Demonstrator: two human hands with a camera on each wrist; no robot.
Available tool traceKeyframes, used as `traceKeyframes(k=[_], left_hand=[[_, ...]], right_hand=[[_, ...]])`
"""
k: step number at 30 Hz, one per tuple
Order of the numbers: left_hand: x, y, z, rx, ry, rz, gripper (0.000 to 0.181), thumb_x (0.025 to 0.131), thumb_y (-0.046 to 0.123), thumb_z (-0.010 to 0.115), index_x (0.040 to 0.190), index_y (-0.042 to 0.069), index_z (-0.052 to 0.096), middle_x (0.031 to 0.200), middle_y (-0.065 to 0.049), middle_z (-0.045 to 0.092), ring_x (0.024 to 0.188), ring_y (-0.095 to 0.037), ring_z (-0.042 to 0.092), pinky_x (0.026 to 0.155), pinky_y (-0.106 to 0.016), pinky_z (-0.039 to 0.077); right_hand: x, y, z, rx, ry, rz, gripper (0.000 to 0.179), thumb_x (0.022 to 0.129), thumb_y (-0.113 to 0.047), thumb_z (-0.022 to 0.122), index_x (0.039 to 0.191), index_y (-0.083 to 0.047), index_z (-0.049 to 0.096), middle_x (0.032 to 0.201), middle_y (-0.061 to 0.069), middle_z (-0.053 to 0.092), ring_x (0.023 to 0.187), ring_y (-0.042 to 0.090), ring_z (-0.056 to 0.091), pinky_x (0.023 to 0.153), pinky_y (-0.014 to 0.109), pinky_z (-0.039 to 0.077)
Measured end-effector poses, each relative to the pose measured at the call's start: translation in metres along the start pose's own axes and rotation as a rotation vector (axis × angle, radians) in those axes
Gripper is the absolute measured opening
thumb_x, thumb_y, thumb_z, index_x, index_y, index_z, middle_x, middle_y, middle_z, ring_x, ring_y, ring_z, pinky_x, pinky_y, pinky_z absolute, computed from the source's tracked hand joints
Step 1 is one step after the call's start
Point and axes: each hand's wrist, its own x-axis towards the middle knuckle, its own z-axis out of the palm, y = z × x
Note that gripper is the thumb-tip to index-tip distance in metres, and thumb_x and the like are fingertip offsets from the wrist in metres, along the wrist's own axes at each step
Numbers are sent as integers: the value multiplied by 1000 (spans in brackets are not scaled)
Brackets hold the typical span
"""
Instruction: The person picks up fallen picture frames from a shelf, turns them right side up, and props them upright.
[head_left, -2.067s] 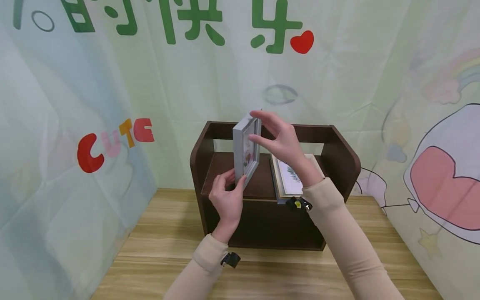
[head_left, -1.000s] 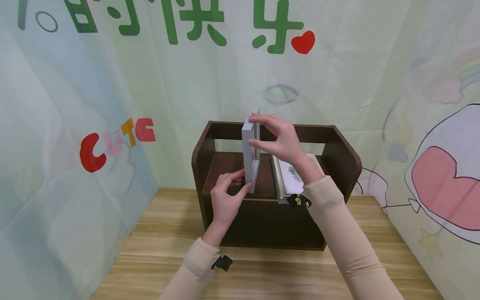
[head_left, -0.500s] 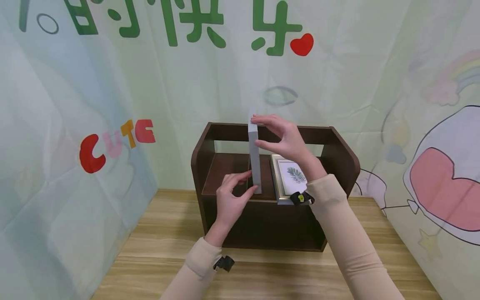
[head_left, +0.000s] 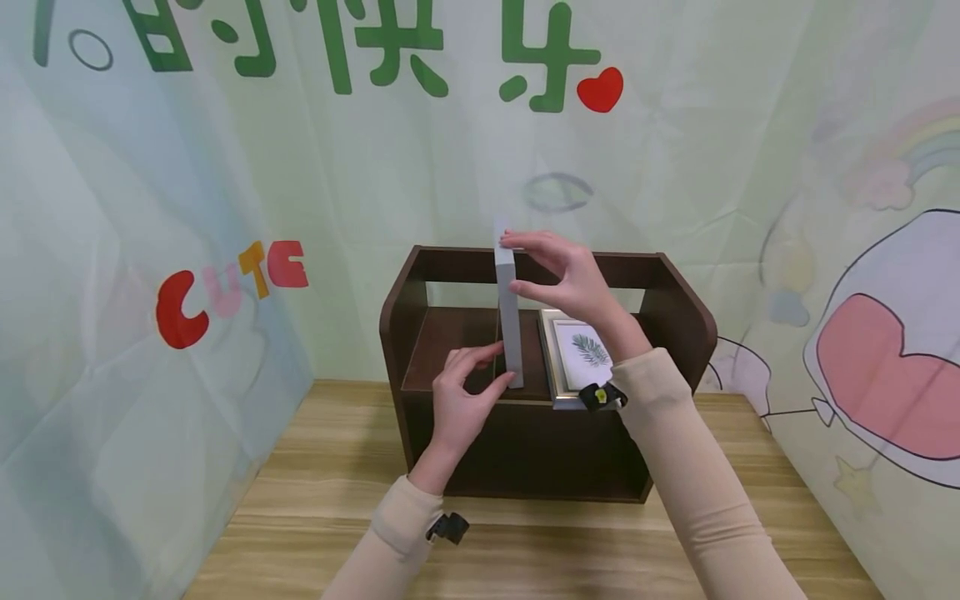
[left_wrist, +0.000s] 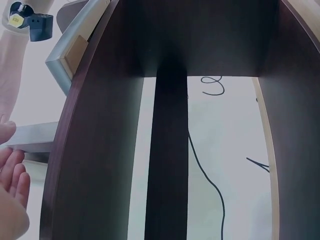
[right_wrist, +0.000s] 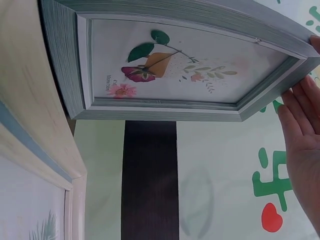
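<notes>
A grey picture frame (head_left: 509, 317) stands upright on the upper shelf of a dark brown rack (head_left: 450, 342), its narrow edge facing the head camera. My left hand (head_left: 459, 408) pinches its lower front edge between thumb and fingers; the left wrist view shows the same left hand (left_wrist: 12, 185) at the frame's edge (left_wrist: 35, 135). Higher up, my right hand (head_left: 570, 279) holds the top front corner. In the right wrist view the picture frame (right_wrist: 175, 70) displays flowers and leaves, with the right hand (right_wrist: 307, 132) at one end.
A stack of frames, the top one with a fern print (head_left: 588, 350), lies flat on the shelf's right half, slightly over its front edge. The rack's side panels (head_left: 678, 325) rise at both ends. It stands on a wood-grain table (head_left: 322, 467) before a printed cloth backdrop (head_left: 375, 183).
The picture frame has turned from showing its picture to edge-on and shifted slightly right. My left hand has moved right with it. Over the last half second almost nothing differs.
</notes>
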Motion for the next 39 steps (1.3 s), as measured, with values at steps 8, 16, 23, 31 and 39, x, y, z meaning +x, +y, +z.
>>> traceKeyframes(k=[8, 16, 23, 31, 39], left_hand=[[-4, -14, 1, 44, 98, -42, 31, 74, -1, 78, 103, -3, 69, 98, -16, 70, 89, -29, 58, 78, -36, 51], [-11, -38, 3, 83, 74, -143, 30, 76, 13, 79, 104, 6, 70, 97, -5, 70, 88, -20, 62, 79, -38, 53], [-10, -38, 5, 93, 73, -144, 25, 77, 9, 78, 102, 6, 70, 94, -7, 68, 87, -19, 64, 79, -34, 54], [-8, -39, 2, 119, 100, -147, 20, 79, 6, 75, 98, 8, 72, 90, -6, 69, 83, -19, 66, 77, -36, 55], [-3, -41, -10, 125, 167, -151, 18, 79, 4, 74, 97, 6, 72, 91, -9, 70, 83, -22, 67, 76, -40, 56]], right_hand=[[-1, 0, 0, 9, 4, 16, 48, 79, 4, 71, 125, 7, 56, 134, 20, 54, 130, 24, 47, 111, 34, 34], [-1, 1, 0, 16, 5, 18, 48, 78, 6, 71, 124, 8, 56, 133, 21, 54, 130, 25, 47, 111, 34, 34], [0, 0, 0, 18, 6, 7, 48, 78, 6, 71, 124, 8, 56, 133, 20, 54, 130, 25, 47, 111, 34, 34], [1, 1, 1, 19, 6, 8, 48, 78, 5, 71, 124, 8, 56, 133, 20, 54, 131, 24, 47, 111, 33, 34], [2, 2, 2, 24, -2, 16, 48, 80, 2, 72, 125, 6, 56, 134, 18, 54, 131, 22, 46, 111, 31, 34]])
